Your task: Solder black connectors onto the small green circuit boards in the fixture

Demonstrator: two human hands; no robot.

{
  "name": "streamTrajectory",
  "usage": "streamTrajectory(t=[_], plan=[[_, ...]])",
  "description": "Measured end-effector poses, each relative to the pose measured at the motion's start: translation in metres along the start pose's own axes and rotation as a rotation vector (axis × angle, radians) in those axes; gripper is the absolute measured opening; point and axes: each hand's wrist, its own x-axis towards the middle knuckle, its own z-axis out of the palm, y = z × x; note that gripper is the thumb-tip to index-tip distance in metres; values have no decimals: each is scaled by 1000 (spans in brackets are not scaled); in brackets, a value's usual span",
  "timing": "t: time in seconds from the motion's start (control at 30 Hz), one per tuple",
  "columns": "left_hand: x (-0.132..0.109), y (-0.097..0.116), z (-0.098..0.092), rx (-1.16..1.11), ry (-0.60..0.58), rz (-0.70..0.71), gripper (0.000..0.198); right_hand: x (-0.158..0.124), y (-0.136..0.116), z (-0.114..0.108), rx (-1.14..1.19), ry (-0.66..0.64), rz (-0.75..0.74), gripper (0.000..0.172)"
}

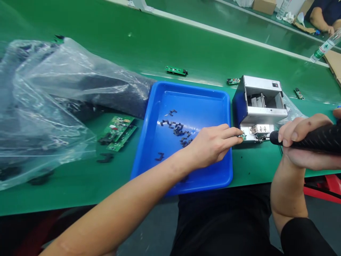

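My left hand (211, 145) reaches across the tray, its fingertips closed on a small green circuit board (243, 135). Most of that board is hidden behind the fingers. In my right hand (298, 133) is a black electric screwdriver (318, 139), lying level with its nose pointing left. The screwdriver's tip is at the front of a silver screw feeder (263, 115), close to the feeder's metal outlet block. Below my left hand, several black plastic clips (178, 128) lie in a blue tray (186, 86).
At the left, a clear plastic bag (53, 81) covers dark parts. Circuit boards (119, 131) and a black clip (105, 158) lie beside it. Behind the tray are single boards (176, 70) on the green bench. A water bottle (323, 49) and another person's arm (319, 19) appear far right.
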Motion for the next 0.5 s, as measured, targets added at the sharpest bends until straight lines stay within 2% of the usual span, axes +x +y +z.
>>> streamTrajectory(t=[0.07,0.13,0.2,0.33,0.4,0.5], plan=[[0,0,0,-1,-12,-4,33,-2,-4,10,61,26,-88,44],[0,0,-1,-1,-19,-8,32,-3,-7,16,70,16,-63,47],[0,0,-1,1,-16,-5,32,-5,-7,16,37,-11,-45,48],[0,1,-1,14,-20,2,33,-6,-5,13,12,-34,-133,52],[0,1,-1,15,-27,1,33,-5,-6,13,18,-33,-109,51],[1,1,-1,13,-34,-8,32,-3,-13,14,10,-59,17,52]])
